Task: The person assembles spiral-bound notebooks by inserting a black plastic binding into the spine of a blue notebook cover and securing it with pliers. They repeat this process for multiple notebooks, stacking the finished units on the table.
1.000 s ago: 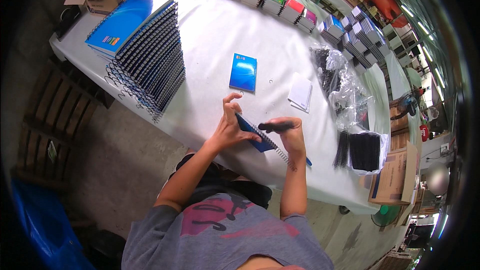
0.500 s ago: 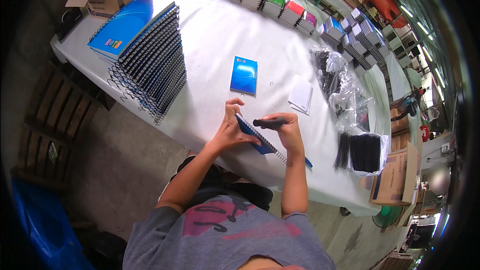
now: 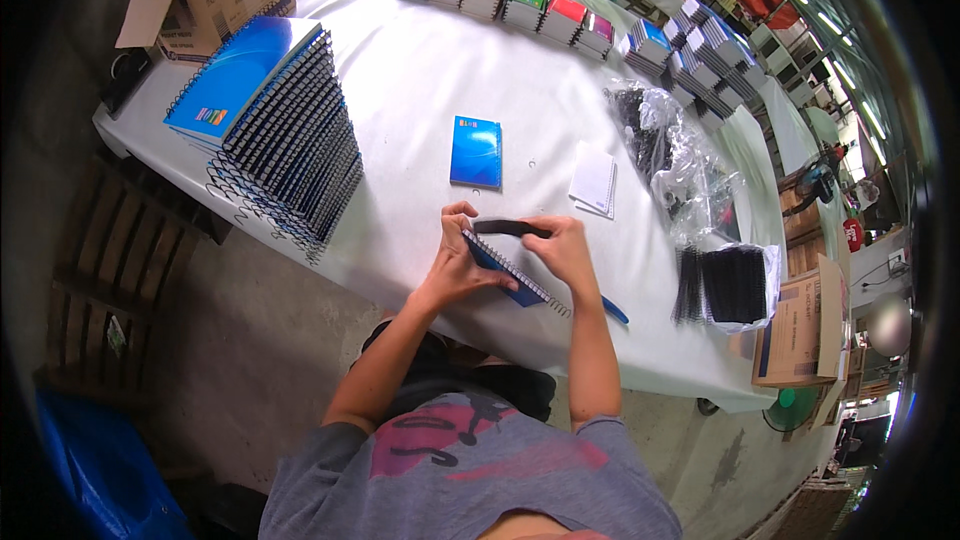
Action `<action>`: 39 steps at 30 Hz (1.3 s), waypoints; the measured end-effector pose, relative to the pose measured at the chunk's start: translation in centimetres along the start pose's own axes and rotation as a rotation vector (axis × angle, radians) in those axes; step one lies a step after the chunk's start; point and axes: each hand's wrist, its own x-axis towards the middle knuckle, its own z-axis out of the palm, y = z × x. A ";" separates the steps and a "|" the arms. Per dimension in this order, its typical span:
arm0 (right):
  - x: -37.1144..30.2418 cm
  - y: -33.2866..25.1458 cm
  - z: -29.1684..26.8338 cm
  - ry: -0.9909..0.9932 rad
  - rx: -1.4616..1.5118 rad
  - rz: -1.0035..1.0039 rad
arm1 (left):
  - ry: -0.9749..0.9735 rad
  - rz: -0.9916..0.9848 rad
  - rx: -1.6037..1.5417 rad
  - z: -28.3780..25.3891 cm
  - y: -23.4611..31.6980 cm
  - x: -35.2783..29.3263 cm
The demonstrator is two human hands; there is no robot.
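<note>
My left hand (image 3: 455, 265) grips a small blue spiral notebook (image 3: 495, 265), tilted so its wire coil faces up and to the right. The coil's tail (image 3: 557, 308) sticks out past the cover's near end. In my right hand (image 3: 562, 245) is a slim dark hand tool (image 3: 505, 227); its exact kind is not clear. Its far end reaches across to the coil's upper end, near my left fingers; whether it touches the wire I cannot tell. A blue notebook (image 3: 476, 152) lies flat beyond my hands, and white loose sheets (image 3: 593, 180) lie to its right.
A tall stack of blue spiral notebooks (image 3: 275, 130) stands at left by a cardboard box (image 3: 225, 0). Coloured notebook piles (image 3: 525, 5) line the far side, near another person's hand. Plastic wrap (image 3: 680, 170) and black coils (image 3: 735, 285) lie at right. A blue slender object (image 3: 614, 310) is beside my right forearm.
My right hand has turned, bringing the dark tool's end leftward to the coil's upper end. My left hand keeps hold of the notebook. The other person's hand has lifted a pink notebook off its pile.
</note>
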 end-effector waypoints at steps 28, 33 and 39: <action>-10.7 -8.9 -0.6 0.289 -0.275 -0.221 | 0.328 -0.079 0.057 -2.7 7.6 1.7; -10.2 -9.7 -0.4 0.259 -0.273 -0.238 | 0.331 0.010 0.121 -3.0 7.9 1.6; -10.6 -9.6 -0.8 0.113 -0.147 -0.153 | 0.368 0.135 0.221 -3.1 8.3 1.8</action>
